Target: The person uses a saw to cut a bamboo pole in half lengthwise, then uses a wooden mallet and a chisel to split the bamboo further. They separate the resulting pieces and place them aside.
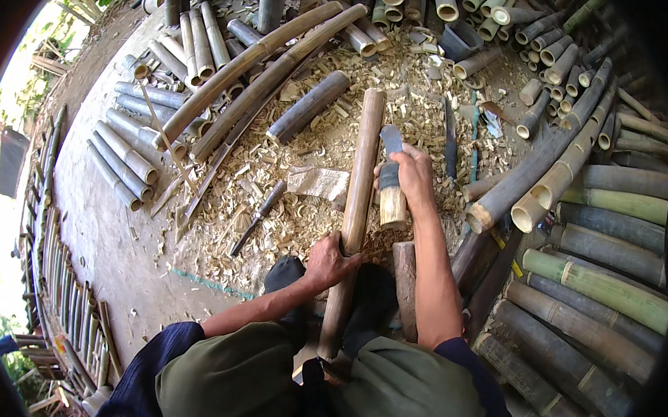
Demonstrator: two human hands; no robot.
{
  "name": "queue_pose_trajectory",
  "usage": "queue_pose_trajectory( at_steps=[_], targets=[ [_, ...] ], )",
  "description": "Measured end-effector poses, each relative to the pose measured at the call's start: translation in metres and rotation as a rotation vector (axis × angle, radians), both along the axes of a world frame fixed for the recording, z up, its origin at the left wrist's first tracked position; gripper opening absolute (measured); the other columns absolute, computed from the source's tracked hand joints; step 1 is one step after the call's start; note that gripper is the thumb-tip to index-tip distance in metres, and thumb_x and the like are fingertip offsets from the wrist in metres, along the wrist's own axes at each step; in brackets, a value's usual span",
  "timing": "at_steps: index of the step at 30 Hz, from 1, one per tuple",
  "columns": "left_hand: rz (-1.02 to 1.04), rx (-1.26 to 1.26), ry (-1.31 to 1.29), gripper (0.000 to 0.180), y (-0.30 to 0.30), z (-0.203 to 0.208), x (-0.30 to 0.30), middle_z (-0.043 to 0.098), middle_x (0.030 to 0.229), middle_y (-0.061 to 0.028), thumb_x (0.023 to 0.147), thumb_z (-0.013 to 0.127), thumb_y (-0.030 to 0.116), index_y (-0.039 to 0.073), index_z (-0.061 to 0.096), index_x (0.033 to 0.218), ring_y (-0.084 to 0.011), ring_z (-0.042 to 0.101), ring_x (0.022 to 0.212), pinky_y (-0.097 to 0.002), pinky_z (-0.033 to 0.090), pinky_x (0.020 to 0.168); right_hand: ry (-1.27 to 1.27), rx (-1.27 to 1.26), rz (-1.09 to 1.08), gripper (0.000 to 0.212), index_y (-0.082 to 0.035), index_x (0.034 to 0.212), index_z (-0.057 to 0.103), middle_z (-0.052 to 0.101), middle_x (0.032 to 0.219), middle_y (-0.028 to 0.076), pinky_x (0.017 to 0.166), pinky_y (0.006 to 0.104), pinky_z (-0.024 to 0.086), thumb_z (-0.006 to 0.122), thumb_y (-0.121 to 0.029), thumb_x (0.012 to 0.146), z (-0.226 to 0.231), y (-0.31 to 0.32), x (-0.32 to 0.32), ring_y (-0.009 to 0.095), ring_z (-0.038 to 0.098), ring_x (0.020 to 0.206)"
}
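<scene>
A brown bamboo pole [364, 157] stands lengthwise before me, its lower end between my legs. My left hand [330, 263] is closed around it at about knee height. My right hand [417, 175] grips a knife [393, 208] with a thick pale handle and a dark wrapped band. Its short grey blade points away from me, close to the pole's right side; whether it touches the pole I cannot tell. To the left, a narrow tool with a dark handle [260, 216] lies on the shavings beside a pale wood block [316, 182].
Pale shavings [272, 243] cover the ground around the pole. A long dark blade [450, 143] lies to the right. Cut bamboo lengths [599, 275] are stacked along the right side, with more bamboo pieces [125, 156] at the left. A short log [404, 284] sits by my right leg.
</scene>
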State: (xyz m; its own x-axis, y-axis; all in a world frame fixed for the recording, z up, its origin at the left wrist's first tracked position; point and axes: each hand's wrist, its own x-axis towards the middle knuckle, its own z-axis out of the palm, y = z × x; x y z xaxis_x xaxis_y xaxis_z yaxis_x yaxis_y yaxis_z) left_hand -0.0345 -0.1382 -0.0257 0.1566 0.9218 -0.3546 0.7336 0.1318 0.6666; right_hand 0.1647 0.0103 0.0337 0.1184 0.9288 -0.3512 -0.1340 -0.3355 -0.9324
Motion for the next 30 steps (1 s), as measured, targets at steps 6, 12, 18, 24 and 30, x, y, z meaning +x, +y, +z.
queue_pose_trajectory(
  at_steps=[6, 12, 18, 24, 30],
  targets=[
    [-0.058, -0.121, -0.049, 0.055, 0.007, 0.006, 0.0, 0.073, 0.093, -0.0245, 0.08, 0.087, 0.042, -0.003, 0.066, 0.104, -0.0377, 0.072, 0.09, -0.0457, 0.057, 0.081, -0.068, 0.045, 0.074, 0.045, 0.019, 0.134, 0.049, 0.071, 0.072, 0.021, 0.045, 0.0364, 0.058, 0.049, -0.006, 0.097, 0.026, 0.058, 0.016, 0.024, 0.07, 0.053],
    [0.0, -0.468, -0.867, 0.054, 0.012, -0.022, -0.034, 0.075, 0.111, -0.0114, 0.086, 0.086, 0.024, -0.005, 0.067, 0.127, -0.0177, 0.069, 0.104, -0.0358, 0.054, 0.095, -0.27, 0.012, 0.106, 0.033, 0.002, 0.132, 0.061, 0.071, 0.077, 0.013, 0.048, 0.0336, 0.057, 0.049, -0.012, 0.105, 0.036, -0.079, -0.014, 0.019, 0.069, 0.059],
    [0.006, -0.44, -0.787, 0.047, 0.013, -0.018, -0.03, 0.076, 0.102, -0.0073, 0.086, 0.086, 0.028, -0.002, 0.072, 0.119, -0.0151, 0.066, 0.093, -0.0354, 0.053, 0.086, -0.693, 0.087, 0.262, 0.039, 0.006, 0.132, 0.063, 0.07, 0.083, 0.027, 0.067, 0.0496, 0.055, 0.058, -0.017, 0.101, 0.013, -0.199, -0.033, 0.041, 0.073, 0.075],
    [-0.023, -0.34, -0.653, 0.049, 0.011, -0.008, -0.032, 0.076, 0.099, -0.0085, 0.086, 0.087, 0.031, -0.003, 0.072, 0.118, -0.0147, 0.067, 0.09, -0.0359, 0.054, 0.083, -0.698, 0.137, 0.242, 0.039, 0.009, 0.13, 0.063, 0.068, 0.089, 0.033, 0.071, 0.0519, 0.055, 0.057, -0.015, 0.1, 0.009, -0.178, -0.047, 0.048, 0.071, 0.082],
    [0.018, -0.444, -0.57, 0.061, 0.005, 0.0, -0.022, 0.074, 0.108, -0.0145, 0.083, 0.086, 0.038, -0.002, 0.066, 0.125, -0.0217, 0.069, 0.098, -0.0394, 0.055, 0.092, -0.635, 0.192, 0.046, 0.03, 0.007, 0.12, 0.065, 0.071, 0.084, 0.022, 0.061, 0.0416, 0.059, 0.054, -0.014, 0.103, 0.026, -0.046, -0.039, 0.033, 0.071, 0.069]
  ],
)
